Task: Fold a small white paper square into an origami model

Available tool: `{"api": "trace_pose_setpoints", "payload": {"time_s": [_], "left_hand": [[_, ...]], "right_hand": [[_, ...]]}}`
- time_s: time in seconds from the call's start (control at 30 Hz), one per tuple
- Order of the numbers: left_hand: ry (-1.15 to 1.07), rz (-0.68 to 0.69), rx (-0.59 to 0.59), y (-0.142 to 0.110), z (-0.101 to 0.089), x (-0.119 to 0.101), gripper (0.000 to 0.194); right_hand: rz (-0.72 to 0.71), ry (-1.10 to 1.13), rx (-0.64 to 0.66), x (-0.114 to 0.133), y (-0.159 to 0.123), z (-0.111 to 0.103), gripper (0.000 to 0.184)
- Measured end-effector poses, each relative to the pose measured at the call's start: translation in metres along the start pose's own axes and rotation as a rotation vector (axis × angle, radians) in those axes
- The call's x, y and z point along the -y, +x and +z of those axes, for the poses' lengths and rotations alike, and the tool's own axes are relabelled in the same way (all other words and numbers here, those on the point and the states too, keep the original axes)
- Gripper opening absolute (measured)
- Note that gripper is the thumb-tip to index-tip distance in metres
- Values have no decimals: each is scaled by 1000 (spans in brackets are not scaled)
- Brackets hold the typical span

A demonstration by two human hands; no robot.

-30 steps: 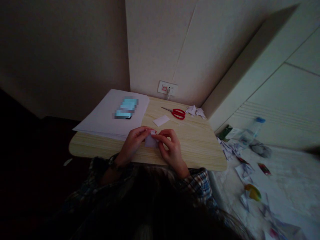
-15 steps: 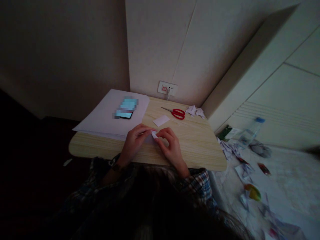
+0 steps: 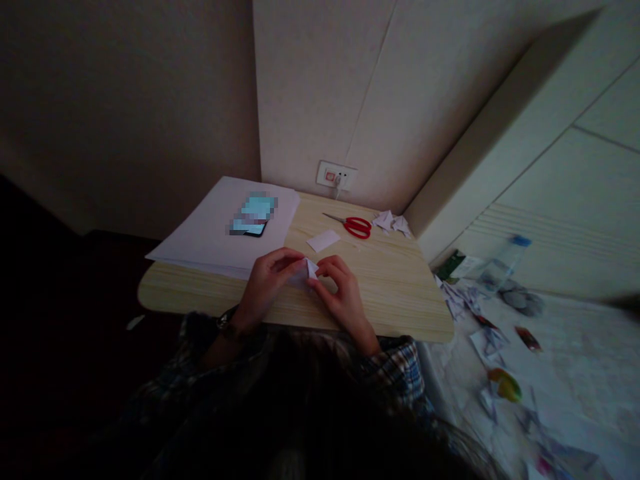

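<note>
Between my two hands is a small folded piece of white paper (image 3: 310, 268), its creased point facing up. My left hand (image 3: 267, 280) pinches its left side between thumb and fingers. On the other side, my right hand (image 3: 341, 287) grips the paper's right edge with thumb and forefinger. Just beyond my fingers a small white paper rectangle (image 3: 323, 241) lies flat on the wooden table (image 3: 395, 287). Red-handled scissors (image 3: 356, 227) rest behind it, blades pointing left.
Large white paper sheets (image 3: 200, 233) cover the table's left side, with a lit phone (image 3: 255, 215) on top. Folded paper pieces (image 3: 391, 222) sit at the back right corner. A wall socket (image 3: 337, 176) holds a plug. Right of the table, a bottle (image 3: 505, 263) stands among scattered papers.
The folded paper has opened a little and shows more of its peaked face between my fingers. Both hands stay in nearly the same place.
</note>
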State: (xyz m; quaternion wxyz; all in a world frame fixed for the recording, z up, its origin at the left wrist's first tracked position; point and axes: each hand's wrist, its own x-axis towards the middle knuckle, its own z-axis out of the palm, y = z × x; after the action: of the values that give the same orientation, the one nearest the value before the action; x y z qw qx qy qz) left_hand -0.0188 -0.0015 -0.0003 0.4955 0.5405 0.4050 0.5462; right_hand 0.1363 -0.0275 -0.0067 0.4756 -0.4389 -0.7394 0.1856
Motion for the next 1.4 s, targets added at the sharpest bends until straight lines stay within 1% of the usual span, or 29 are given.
{"api": "trace_pose_setpoints", "payload": {"time_s": [0.07,0.17,0.23,0.3,0.43,0.53,0.7,0.83,0.97,1.2,1.4], "left_hand": [[22,8,10,0,0,-1,20],[52,23,75,0,-1,-1,23],[64,29,134,1,-1,0,23],[58,22,161,1,-1,2,23],[2,-16,129,2,1,2,29],[-39,-16,104,1,2,0,32],[-28,-9,86,1,2,-3,36],[13,5,112,1,2,-2,30],[139,48,174,1,1,0,19],[248,104,179,1,-1,-2,17],[264,139,198,0,-2,1,16]], "right_hand": [[-5,29,-5,2,1,-1,14],[6,63,-37,3,1,-2,17],[32,80,-57,3,1,-2,13],[60,102,-76,2,1,-1,9],[42,126,-96,3,2,-2,8],[37,147,-90,3,2,-2,7],[122,242,-59,3,1,-3,8],[150,228,-58,3,1,-3,11],[156,208,-93,3,1,-3,12],[160,236,-93,2,1,-3,12],[171,257,-83,3,1,-4,12]]}}
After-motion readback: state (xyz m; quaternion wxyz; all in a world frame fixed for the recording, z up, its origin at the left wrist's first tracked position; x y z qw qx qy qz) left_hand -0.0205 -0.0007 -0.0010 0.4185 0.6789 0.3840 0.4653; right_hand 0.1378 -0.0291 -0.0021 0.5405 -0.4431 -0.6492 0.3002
